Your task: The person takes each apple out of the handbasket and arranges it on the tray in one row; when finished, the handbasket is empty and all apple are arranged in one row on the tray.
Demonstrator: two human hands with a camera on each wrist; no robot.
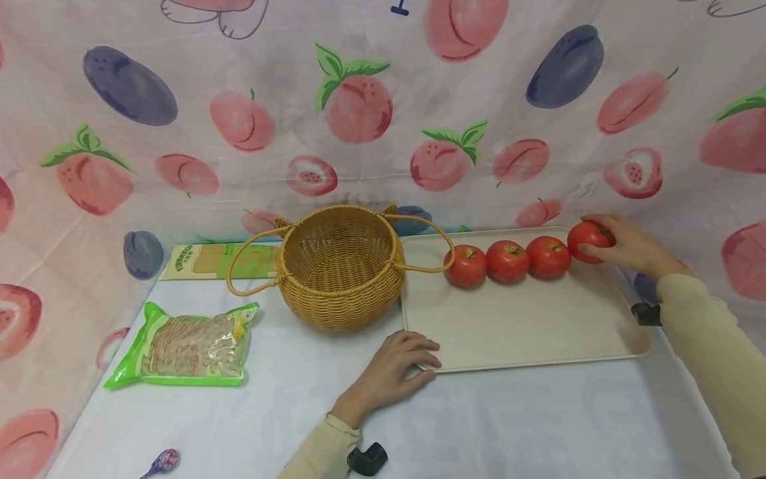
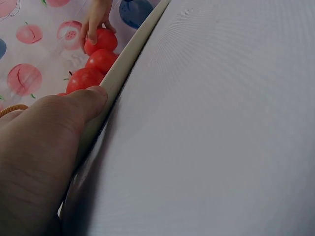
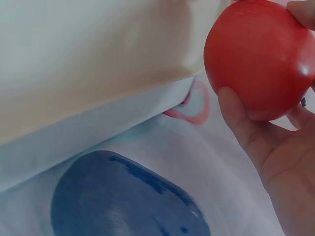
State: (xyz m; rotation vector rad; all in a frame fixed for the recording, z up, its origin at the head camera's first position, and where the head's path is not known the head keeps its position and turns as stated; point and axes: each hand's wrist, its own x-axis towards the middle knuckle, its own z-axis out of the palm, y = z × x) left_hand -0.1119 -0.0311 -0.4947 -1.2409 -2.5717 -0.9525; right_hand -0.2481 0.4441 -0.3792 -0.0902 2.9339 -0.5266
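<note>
My right hand (image 1: 628, 245) grips a red tomato (image 1: 588, 241) at the back right corner of the beige tray (image 1: 526, 326). In the right wrist view, fingers and thumb sit around this tomato (image 3: 258, 59), beside the tray's wall. Three more tomatoes stand in a row along the tray's back: one tomato (image 1: 466, 267) at the left, a middle tomato (image 1: 507, 262), and another tomato (image 1: 548, 258) nearest the held one. My left hand (image 1: 391, 369) rests on the tray's front left corner, fingers relaxed, and its thumb (image 2: 91, 101) lies along the rim.
Left of the tray stands a wicker basket (image 1: 341, 309) with two handles, the right one reaching over the tray. A flat green packet (image 1: 206, 261) lies behind it. Further left are a green-edged food bag (image 1: 191, 346) and a lollipop (image 1: 167, 460).
</note>
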